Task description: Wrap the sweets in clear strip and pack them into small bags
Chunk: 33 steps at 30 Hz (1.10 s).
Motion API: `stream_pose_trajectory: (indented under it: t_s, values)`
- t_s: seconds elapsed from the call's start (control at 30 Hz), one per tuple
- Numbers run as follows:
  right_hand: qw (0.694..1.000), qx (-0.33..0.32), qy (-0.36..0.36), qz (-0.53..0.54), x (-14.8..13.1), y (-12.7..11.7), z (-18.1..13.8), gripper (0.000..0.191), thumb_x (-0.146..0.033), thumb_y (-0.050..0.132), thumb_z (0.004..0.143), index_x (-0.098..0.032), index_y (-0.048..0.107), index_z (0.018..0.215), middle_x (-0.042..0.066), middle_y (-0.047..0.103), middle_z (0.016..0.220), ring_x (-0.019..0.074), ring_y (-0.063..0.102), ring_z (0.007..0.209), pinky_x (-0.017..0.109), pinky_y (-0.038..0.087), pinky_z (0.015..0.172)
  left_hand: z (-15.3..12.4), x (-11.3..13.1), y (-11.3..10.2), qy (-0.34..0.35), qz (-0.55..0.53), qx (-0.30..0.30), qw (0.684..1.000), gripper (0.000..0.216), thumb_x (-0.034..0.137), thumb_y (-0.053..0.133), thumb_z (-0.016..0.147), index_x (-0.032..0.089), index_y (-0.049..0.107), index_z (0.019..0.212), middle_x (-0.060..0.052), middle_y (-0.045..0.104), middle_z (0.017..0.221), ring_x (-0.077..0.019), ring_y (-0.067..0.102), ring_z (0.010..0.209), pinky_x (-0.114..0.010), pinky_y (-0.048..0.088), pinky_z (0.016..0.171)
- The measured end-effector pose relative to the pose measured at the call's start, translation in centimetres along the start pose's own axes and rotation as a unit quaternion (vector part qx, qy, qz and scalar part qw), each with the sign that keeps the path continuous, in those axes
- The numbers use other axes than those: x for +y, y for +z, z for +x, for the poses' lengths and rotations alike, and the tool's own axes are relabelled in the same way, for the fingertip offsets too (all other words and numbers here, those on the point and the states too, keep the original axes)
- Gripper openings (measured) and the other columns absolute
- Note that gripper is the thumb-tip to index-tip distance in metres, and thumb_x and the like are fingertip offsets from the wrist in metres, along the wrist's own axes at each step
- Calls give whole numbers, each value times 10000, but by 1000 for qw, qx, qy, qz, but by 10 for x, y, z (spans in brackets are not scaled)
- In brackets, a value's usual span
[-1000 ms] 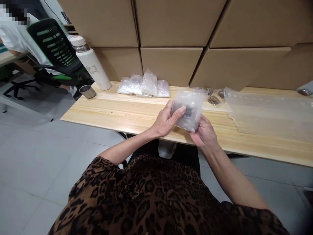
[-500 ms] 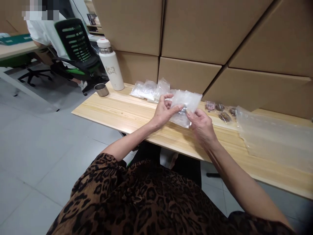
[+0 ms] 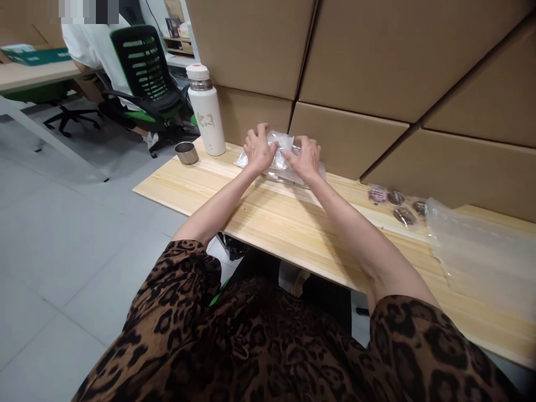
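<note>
Plastic packet [image 3: 280, 161], crinkled and shiny

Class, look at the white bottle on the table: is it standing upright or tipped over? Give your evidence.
Upright: the white bottle stands on its base on the wooden table, its white cap on top.

Boxes [image 3: 352, 134] wall off the back of the table [image 3: 276, 223]. I see room between the forearms [image 3: 221, 202] for a hand to reach the bags [image 3: 287, 177]; farther left, the bottle [image 3: 208, 120] and cup [image 3: 186, 153] stand in the way.
</note>
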State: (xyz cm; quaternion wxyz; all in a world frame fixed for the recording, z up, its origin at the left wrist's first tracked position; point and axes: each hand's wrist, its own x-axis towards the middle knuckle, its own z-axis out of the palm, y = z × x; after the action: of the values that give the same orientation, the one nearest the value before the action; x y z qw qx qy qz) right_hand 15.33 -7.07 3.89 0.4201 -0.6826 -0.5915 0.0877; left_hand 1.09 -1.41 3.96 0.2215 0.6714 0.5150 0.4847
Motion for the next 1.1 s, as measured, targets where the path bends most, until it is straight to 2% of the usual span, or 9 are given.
stream_pose_trajectory:
  t_s: [0.1,0.23,0.33,0.47,0.6,0.73,0.9,1.0,1.1]
  values:
    - [998,-34,-40,-42,7,6,-7,201,-331,693,975,-198,707,1126,161,676,1392,402,495,1379,625,395,1163,-4,-3,5,60,72,-78,993,180,358,739,971,247,709,1110,-118,671,1381,-337,520,1428,-484,303,1240]
    - [996,-78,-47,-11,6,2,-17,167,-195,550,1057,-184,708,1004,114,722,1352,316,526,1360,572,335,1266,-15,0,4,109,152,-201,962,418,414,432,1137,139,675,1338,-112,716,1393,-229,577,1343,-365,308,1240]
    - [992,-110,-52,17,2,-11,-22,149,-173,556,1071,-171,699,1028,37,737,1310,183,562,1296,425,345,1297,-16,7,-2,123,163,-244,948,493,439,472,1122,120,598,1477,-129,668,1512,-261,526,1419,-410,275,1277]
    - [993,-102,-50,16,5,-38,-40,198,-186,644,1035,-152,677,1227,24,679,1413,125,541,1371,329,344,1289,-4,19,-1,117,327,-289,892,550,447,308,1116,185,671,1435,-148,676,1484,-351,567,1433,-508,390,1209]
    - [990,-116,-80,16,26,-79,-83,200,-242,692,1017,-219,703,1215,43,664,1460,176,556,1397,365,390,1278,6,26,5,119,384,-299,866,584,413,282,1080,172,704,1401,-188,686,1438,-413,595,1397,-592,404,1184]
    - [992,-89,-89,-2,73,-139,-131,282,-397,611,1031,-205,717,1208,164,648,1474,311,538,1438,536,367,1285,7,25,6,114,386,-317,859,602,407,251,1080,188,676,1445,-190,649,1490,-414,558,1435,-604,429,1164]
    - [986,20,32,-165,151,-223,-184,437,-468,572,980,-189,684,1298,215,632,1475,417,503,1447,663,342,1255,-3,22,4,200,423,-276,840,624,438,272,1078,113,625,1477,-232,587,1552,-417,476,1512,-640,185,1311]
    - [948,17,107,-299,184,-257,-209,503,-444,575,949,-103,661,1309,295,620,1459,470,538,1386,670,432,1159,-7,21,4,219,419,-289,832,656,406,243,1082,97,472,1614,-239,606,1532,-372,535,1473,-541,279,1292]
    - [928,-21,133,-347,198,-270,-221,364,-427,535,975,-129,700,1101,287,702,1282,438,615,1264,606,474,1119,-6,23,3,195,418,-300,835,654,408,204,1088,163,486,1625,-206,618,1543,-353,567,1447,-518,347,1253]
